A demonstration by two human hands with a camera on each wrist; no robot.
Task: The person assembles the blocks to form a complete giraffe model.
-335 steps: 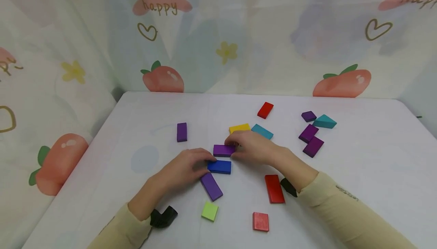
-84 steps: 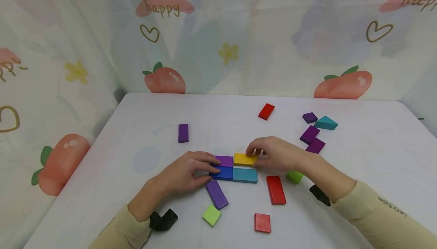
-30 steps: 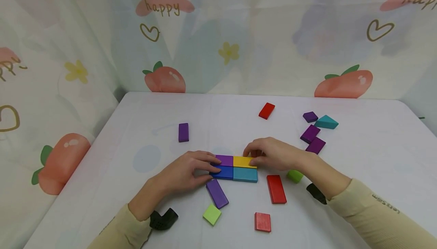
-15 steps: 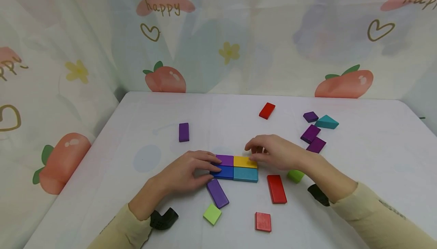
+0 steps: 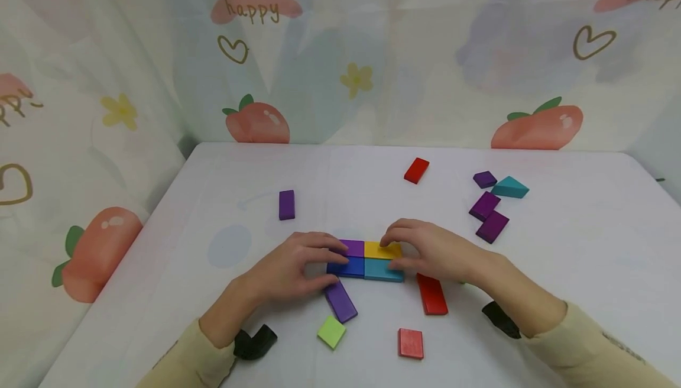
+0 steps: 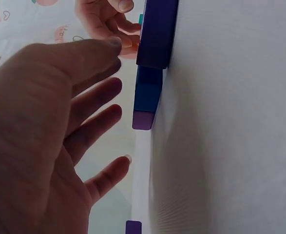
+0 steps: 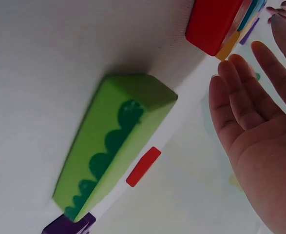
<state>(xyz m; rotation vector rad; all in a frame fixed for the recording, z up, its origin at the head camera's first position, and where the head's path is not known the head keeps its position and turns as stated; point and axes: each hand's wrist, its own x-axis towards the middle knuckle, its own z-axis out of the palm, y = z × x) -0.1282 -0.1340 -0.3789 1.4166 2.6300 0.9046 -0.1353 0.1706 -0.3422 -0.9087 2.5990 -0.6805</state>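
Note:
Four flat blocks lie edge to edge in a two-by-two rectangle on the white table: purple (image 5: 355,248), yellow (image 5: 374,251), blue (image 5: 348,268) and teal (image 5: 378,271). My left hand (image 5: 289,265) lies at the left end, its loose fingers reaching over the purple and blue blocks. In the left wrist view those fingers are spread, with nothing pinched. My right hand (image 5: 438,252) is over the right end, index finger above the yellow block and thumb over the teal one. Its fingers (image 7: 235,97) look relaxed in the right wrist view. A second purple block (image 5: 341,302) slants below my left thumb.
Near me lie a red block (image 5: 433,296), a light green square (image 5: 331,333) and a coral square (image 5: 410,343). A green block (image 7: 108,141) stands under my right wrist. Farther off are a purple block (image 5: 287,204), a red block (image 5: 417,170) and a teal triangle (image 5: 509,187) beside several purple blocks.
The teal and yellow blocks have come beside the blue and purple ones, forming the rectangle. In the last half second my right hand has shifted nearer me, its thumb moving from yellow to teal.

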